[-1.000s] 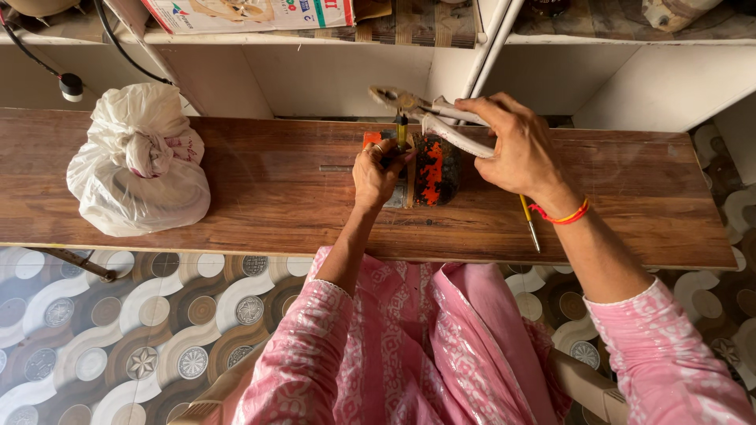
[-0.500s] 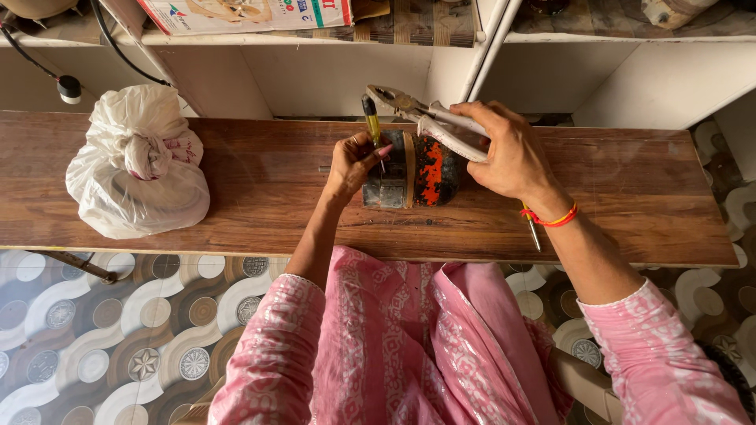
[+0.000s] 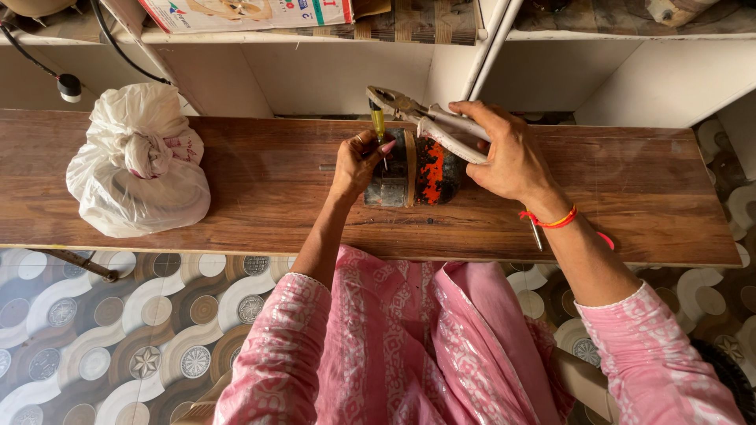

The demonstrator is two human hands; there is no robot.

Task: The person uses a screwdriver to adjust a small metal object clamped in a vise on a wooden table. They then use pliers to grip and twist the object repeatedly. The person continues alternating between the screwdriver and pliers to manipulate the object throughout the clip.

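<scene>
A dark round metal part (image 3: 409, 173) with an orange-red painted section lies on the wooden shelf board (image 3: 260, 197). My left hand (image 3: 358, 161) grips a screwdriver with a yellow-green handle (image 3: 379, 123), held upright against the left side of the part. My right hand (image 3: 508, 153) holds grey pliers (image 3: 421, 118) by their handles, jaws pointing left over the top of the part. A red thread band circles my right wrist.
A knotted white plastic bag (image 3: 138, 169) sits on the board's left end. A thin metal rod (image 3: 536, 234) lies near my right wrist. White shelving with a printed box (image 3: 252, 14) stands behind. A black cable with a plug (image 3: 69, 85) hangs at the far left. Patterned floor tiles below.
My left hand has lifted from the front of the part, bringing the screwdriver upright at the part's left side. The right hand with the pliers has stayed nearly in place.
</scene>
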